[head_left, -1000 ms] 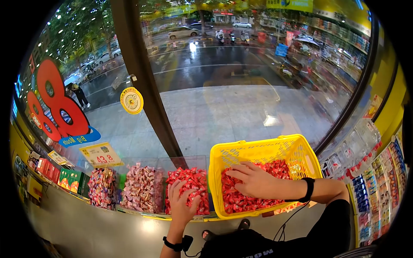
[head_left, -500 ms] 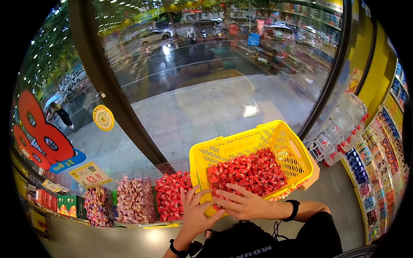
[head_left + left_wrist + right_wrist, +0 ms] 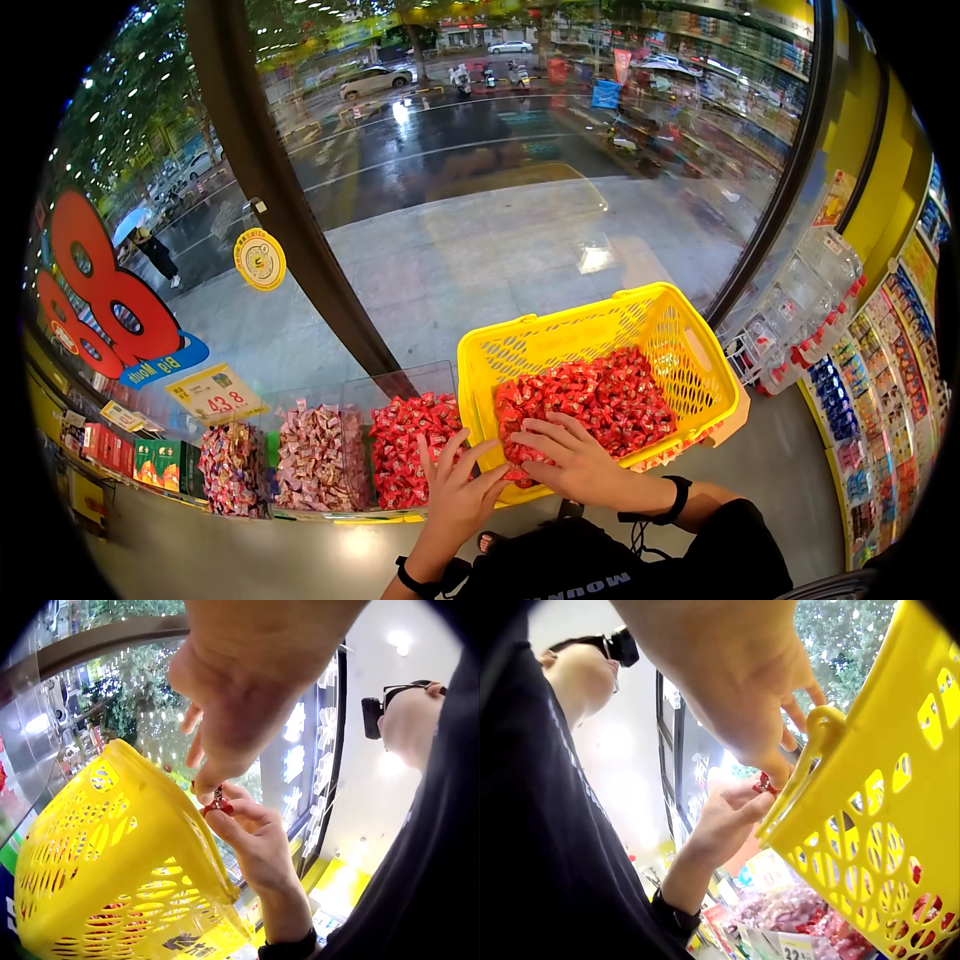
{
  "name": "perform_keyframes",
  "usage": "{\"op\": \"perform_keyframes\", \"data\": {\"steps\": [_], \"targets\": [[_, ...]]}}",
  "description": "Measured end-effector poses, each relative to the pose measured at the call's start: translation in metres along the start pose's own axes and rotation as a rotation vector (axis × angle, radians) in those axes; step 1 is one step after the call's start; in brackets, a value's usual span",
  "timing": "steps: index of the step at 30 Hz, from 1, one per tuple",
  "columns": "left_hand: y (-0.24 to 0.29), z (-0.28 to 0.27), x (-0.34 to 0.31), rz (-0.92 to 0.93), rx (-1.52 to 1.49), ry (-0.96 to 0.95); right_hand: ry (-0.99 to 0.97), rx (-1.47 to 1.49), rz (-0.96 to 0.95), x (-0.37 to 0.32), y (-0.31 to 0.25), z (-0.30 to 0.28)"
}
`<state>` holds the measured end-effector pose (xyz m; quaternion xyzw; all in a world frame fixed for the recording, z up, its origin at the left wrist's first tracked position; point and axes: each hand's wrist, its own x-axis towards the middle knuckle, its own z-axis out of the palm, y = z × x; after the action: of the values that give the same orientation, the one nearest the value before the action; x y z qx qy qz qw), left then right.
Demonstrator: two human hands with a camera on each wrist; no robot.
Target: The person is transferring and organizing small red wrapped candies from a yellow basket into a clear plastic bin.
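Observation:
A yellow shopping basket (image 3: pixel 478 375) with red wrapped candies (image 3: pixel 600 395) in it stands before me. At its near left corner my left hand (image 3: pixel 456 495) and right hand (image 3: pixel 583 468) meet. A single red wrapped candy (image 3: pixel 217 802) sits between the fingertips of both hands, close to the rim. In the right wrist view this candy (image 3: pixel 763 784) is pinched by the left hand, with the right thumb against its other end. The head view hides it behind the fingers. The other fingers of both hands spread forward.
Left of the basket, clear bins hold red candies (image 3: pixel 412 440), pink-wrapped candies (image 3: pixel 318 455) and mixed candies (image 3: pixel 232 465). A price sign (image 3: pixel 218 397) stands behind them. The window (image 3: pixel 430 260) rises beyond. Shelves of packaged goods (image 3: pixel 880 400) line the right side.
My left hand has moved right from over the red candy bin to the basket's corner. My right hand has drawn back from over the basket's candies to meet it. The head view has shifted.

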<state>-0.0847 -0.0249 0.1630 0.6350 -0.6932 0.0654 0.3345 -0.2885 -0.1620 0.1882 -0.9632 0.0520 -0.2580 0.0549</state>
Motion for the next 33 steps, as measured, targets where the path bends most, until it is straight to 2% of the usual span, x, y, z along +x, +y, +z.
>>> {"op": "perform_keyframes", "data": {"steps": [3,9,13,16,20,23,26,29,33], "targets": [[0.004,-0.014,0.002,-0.039,-0.096,-0.025,-0.016,0.051,0.001,0.010,-0.006,0.000],[-0.017,-0.013,-0.016,0.012,0.018,0.062,-0.027,0.161,0.009,0.022,-0.010,0.014],[-0.042,-0.017,-0.026,-0.097,0.030,0.187,-0.055,0.143,0.047,0.025,-0.011,0.014],[-0.073,-0.009,-0.042,-0.202,0.114,0.191,-0.047,0.130,0.065,0.021,-0.011,0.010],[-0.111,0.023,-0.078,-0.295,0.213,0.001,-0.098,0.124,0.106,0.009,-0.005,0.003],[-0.106,0.027,-0.081,-0.353,0.232,-0.114,-0.081,0.110,0.128,-0.002,0.002,-0.002],[-0.092,0.016,-0.052,-0.318,0.198,-0.056,-0.083,0.098,0.148,-0.013,0.012,-0.008],[-0.058,-0.019,0.005,-0.175,0.102,0.000,-0.099,0.103,0.137,-0.017,0.029,-0.026],[-0.003,-0.053,0.090,0.075,-0.025,-0.077,-0.091,0.135,0.107,-0.010,0.064,-0.062]]}}
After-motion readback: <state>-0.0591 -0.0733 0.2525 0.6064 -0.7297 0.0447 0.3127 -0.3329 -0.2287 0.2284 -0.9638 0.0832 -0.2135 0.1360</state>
